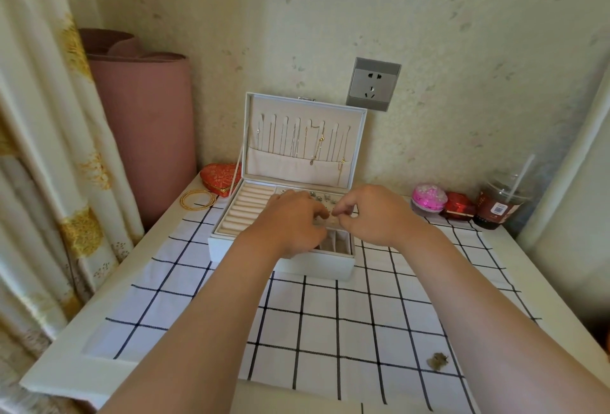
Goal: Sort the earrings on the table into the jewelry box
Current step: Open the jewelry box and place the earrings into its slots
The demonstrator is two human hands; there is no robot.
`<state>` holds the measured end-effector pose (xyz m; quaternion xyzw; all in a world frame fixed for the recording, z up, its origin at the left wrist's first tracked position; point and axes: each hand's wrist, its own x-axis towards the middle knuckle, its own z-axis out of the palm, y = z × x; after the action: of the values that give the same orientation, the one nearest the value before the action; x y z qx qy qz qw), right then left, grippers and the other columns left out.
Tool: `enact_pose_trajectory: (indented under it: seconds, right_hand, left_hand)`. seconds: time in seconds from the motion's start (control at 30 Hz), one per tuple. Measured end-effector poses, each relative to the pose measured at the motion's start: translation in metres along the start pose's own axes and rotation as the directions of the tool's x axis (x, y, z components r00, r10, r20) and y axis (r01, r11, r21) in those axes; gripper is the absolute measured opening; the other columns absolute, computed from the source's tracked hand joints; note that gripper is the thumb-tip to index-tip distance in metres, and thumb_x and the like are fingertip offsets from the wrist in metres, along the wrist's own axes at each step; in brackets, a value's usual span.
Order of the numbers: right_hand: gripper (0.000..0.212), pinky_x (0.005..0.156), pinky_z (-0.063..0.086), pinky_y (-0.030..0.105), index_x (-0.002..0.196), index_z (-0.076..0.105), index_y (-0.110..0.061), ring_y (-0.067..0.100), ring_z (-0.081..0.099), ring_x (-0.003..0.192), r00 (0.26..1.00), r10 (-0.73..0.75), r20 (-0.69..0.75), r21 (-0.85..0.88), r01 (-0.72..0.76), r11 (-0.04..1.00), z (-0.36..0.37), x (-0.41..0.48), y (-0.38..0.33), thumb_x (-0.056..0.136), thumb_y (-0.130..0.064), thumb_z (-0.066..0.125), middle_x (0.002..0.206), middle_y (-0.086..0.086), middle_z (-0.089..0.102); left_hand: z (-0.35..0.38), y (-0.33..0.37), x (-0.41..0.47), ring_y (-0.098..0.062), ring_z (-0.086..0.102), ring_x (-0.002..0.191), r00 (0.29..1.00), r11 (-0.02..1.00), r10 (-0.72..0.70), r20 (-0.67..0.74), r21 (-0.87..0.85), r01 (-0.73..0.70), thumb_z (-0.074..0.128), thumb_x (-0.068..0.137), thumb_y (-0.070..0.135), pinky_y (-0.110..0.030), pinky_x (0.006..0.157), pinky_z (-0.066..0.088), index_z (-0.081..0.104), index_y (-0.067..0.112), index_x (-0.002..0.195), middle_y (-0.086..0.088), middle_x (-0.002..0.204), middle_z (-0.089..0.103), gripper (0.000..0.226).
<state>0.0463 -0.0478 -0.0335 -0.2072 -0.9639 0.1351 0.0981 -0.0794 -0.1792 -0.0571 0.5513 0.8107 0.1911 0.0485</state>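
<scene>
Two hands meet over the open jewelry box (317, 265), which stands on a checked cloth (330, 314) toward the back of the white table (82, 370). The left hand (290, 219) hangs above the middle of the tray with its fingers curled inward. The right hand (369, 212) faces it, thumb and forefinger drawn together in a pinch. The tips of both hands touch or nearly touch. Whatever sits between them is too small for me to make out.

Just behind the knuckles, a row of small earrings (318, 196) is set in the back of the tray. To the left of the hands lie padded ring rolls (244, 205). The lid (297, 169) stands upright near the wall, with thin necklaces (297, 139) hanging inside it.

One small dull-gold trinket (437, 361) lies on the cloth at the front right, well apart from the box and just beside the right forearm. It is too blurred to tell its shape.

Left of the box sit a red heart-shaped case (219, 179) and gold bangles (197, 199). To the right stand a pink round pot (429, 199), a small red case (458, 205) and a lidded drink cup (498, 205) with a straw. A wall socket (373, 83) is above the lid, and a rolled pink mat (142, 129) leans beside a curtain (49, 116).
</scene>
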Motion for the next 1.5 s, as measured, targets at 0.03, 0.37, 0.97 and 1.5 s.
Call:
enact_pose_trajectory:
  seconds: [0.03, 0.37, 0.97, 1.5]
  right_hand:
    - [0.020, 0.085, 0.053, 0.034, 0.098, 0.078, -0.031, 0.008, 0.064, 0.095, 0.999, 0.014, -0.028, 0.046, -0.013, 0.999, -0.003, -0.003, 0.003, 0.086, -0.021, 0.065, 0.092, -0.019, 0.066]
    - [0.022, 0.102, 0.047, 0.034, 0.102, 0.076, -0.035, 0.009, 0.061, 0.106, 0.953, 0.255, -0.161, 0.166, -0.229, 0.959, -0.033, -0.056, 0.095, 0.091, -0.020, 0.064, 0.103, -0.015, 0.069]
    - [0.022, 0.087, 0.054, 0.034, 0.107, 0.076, -0.035, 0.012, 0.064, 0.097, 0.922, 0.382, 0.062, -0.044, -0.380, 0.924, -0.014, -0.108, 0.191, 0.092, -0.024, 0.066, 0.105, -0.011, 0.072]
    - [0.022, 0.085, 0.056, 0.034, 0.102, 0.078, -0.030, 0.019, 0.065, 0.098, 0.862, 0.507, -0.019, -0.004, -0.507, 0.862, -0.011, -0.103, 0.188, 0.091, -0.018, 0.064, 0.106, -0.005, 0.072]
  left_hand:
    - [-0.001, 0.003, -0.001, -0.019, 0.042, 0.124, 1.000, 1.000, -0.002, -0.006, -0.014, 0.002, 0.055, 0.089, 0.038, -0.037, 0.106, 0.028, 0.062, 0.034, 0.125, 0.007, 0.124, 0.055, 0.037]
    - [0.012, 0.075, 0.010, -0.010, 0.053, 0.103, 0.989, 0.979, 0.116, -0.090, -0.158, -0.129, 0.059, 0.092, 0.029, -0.033, 0.094, 0.047, 0.067, 0.027, 0.117, 0.008, 0.112, 0.061, 0.027]
    - [0.128, 0.180, 0.060, -0.021, 0.046, 0.123, 0.980, 0.991, 0.126, 0.155, -0.070, -0.116, 0.056, 0.094, 0.026, -0.039, 0.098, 0.047, 0.059, 0.027, 0.133, -0.001, 0.127, 0.058, 0.038]
    - [0.145, 0.186, 0.079, -0.019, 0.058, 0.106, 0.998, 0.993, 0.045, 0.054, -0.109, -0.039, 0.061, 0.092, 0.035, -0.034, 0.079, 0.051, 0.069, 0.035, 0.120, 0.004, 0.108, 0.068, 0.028]
